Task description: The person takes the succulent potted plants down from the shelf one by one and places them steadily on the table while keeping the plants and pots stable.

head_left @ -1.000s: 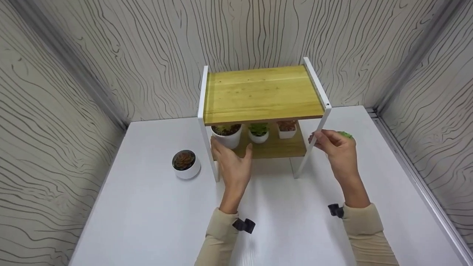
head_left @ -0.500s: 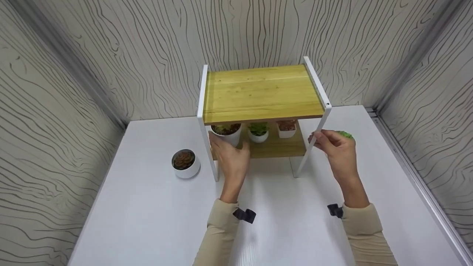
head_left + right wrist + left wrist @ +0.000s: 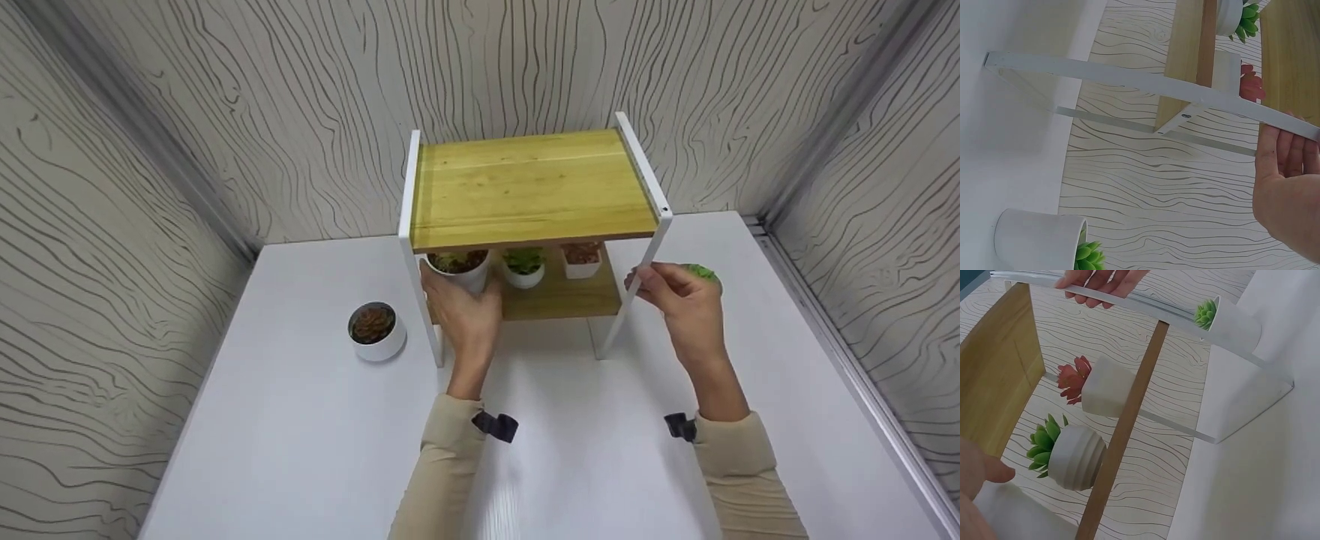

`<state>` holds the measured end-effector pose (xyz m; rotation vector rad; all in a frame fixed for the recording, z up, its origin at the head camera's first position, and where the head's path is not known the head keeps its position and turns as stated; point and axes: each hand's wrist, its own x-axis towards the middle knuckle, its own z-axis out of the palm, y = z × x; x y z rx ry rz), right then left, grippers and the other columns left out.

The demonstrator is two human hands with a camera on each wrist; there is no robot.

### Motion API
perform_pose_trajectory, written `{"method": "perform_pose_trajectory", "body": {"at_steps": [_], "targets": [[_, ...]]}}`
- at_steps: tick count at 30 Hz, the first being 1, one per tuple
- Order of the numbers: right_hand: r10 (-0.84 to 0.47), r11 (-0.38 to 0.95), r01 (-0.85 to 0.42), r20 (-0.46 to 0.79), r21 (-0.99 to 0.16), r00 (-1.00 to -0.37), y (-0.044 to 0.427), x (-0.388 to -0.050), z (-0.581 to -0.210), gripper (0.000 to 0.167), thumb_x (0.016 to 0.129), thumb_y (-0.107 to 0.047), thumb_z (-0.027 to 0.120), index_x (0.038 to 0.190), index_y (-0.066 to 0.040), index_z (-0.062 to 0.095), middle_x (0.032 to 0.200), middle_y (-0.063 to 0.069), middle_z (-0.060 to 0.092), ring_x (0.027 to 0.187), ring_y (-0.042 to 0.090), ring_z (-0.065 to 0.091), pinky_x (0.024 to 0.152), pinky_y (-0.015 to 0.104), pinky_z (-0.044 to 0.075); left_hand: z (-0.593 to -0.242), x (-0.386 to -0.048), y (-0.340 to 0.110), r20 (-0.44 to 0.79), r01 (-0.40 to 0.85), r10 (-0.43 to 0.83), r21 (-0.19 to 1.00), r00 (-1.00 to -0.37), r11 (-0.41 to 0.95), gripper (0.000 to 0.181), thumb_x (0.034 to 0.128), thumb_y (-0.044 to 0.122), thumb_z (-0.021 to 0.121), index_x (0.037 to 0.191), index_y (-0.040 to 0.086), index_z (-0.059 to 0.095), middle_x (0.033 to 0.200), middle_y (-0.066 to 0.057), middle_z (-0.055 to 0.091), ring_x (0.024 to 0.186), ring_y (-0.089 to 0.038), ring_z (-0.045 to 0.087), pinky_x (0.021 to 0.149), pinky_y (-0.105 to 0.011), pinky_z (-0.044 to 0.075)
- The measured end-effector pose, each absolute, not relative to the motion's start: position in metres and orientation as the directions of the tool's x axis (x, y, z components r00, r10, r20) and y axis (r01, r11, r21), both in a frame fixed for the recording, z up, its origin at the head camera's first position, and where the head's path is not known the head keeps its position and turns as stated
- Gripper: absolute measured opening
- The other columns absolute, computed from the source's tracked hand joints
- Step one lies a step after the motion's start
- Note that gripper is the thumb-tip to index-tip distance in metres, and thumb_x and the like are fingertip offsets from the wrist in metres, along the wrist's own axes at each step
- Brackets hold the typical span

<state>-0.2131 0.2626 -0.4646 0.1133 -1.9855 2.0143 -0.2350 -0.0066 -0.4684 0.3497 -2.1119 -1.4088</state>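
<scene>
Lower shelf (image 3: 562, 301): largest pot (image 3: 470, 280) within span of left hand (image 3: 468, 313).

Booth-like enclosure (image 3: 90, 315): wood-grain-patterned panels (image 3: 315, 135) line rear and side edges of white table (image 3: 300, 435); grey metal strips (image 3: 836, 116) meet rear corners.

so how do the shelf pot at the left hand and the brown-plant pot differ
The shelf pot is inside the shelf unit; the brown-plant pot stands outside on the table. The left hand holds the shelf pot; no hand touches the brown-plant pot. Both pots are white and round.
</scene>
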Motion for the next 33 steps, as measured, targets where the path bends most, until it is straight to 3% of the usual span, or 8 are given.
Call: {"method": "perform_pose_trajectory", "body": {"at_steps": [7, 20, 25, 33], "targets": [[0.163, 0.017, -0.256, 0.255, -0.967, -0.953, 0.263, -0.213, -0.464, 0.037, 0.101, -0.017, 0.072, 0.116, 0.016, 0.070, 0.100, 0.011, 0.078, 0.096, 0.011, 0.078, 0.092, 0.027, 0.061, -0.466, -0.241, -0.010, 0.323, 0.073, -0.532, 0.897, -0.783, 0.436, 0.103, 0.0843, 0.037, 0.084, 0.162, 0.002, 0.026, 0.153, -0.018, 0.051, 0.138, -0.037, 0.056, 0.112, -0.057, 0.048], [0.166, 0.022, -0.257, 0.257, -0.966, -0.952, 0.262, -0.213, -0.466, 0.035, 0.100, -0.017, 0.073, 0.116, 0.014, 0.071, 0.101, 0.010, 0.077, 0.097, 0.013, 0.078, 0.093, 0.028, 0.061, -0.468, -0.247, -0.016, 0.380, 0.157, -0.492, 0.887, -0.783, 0.434, 0.102, 0.0852, 0.034, 0.084, 0.163, 0.005, 0.025, 0.156, -0.014, 0.049, 0.147, -0.029, 0.049, 0.122, -0.048, 0.041], [0.168, 0.014, -0.260, 0.259, -0.965, -0.951, 0.263, -0.213, -0.467, 0.033, 0.101, -0.017, 0.072, 0.116, 0.013, 0.071, 0.097, 0.001, 0.078, 0.096, 0.012, 0.078, 0.092, 0.027, 0.061, -0.467, -0.250, -0.017, 0.402, 0.185, -0.486, 0.882, -0.776, 0.434, 0.100, 0.0826, 0.032, 0.086, 0.161, 0.005, 0.030, 0.151, -0.014, 0.053, 0.145, -0.028, 0.052, 0.121, -0.047, 0.042], [0.160, 0.005, -0.257, 0.254, -0.966, -0.954, 0.263, -0.212, -0.467, 0.032, 0.101, -0.017, 0.072, 0.115, 0.012, 0.072, 0.100, 0.007, 0.077, 0.097, 0.011, 0.078, 0.092, 0.027, 0.061, -0.469, -0.250, -0.018, 0.377, 0.156, -0.496, 0.889, -0.782, 0.430, 0.098, 0.0817, 0.033, 0.086, 0.160, 0.004, 0.033, 0.150, -0.016, 0.054, 0.142, -0.032, 0.054, 0.117, -0.050, 0.046]]}}
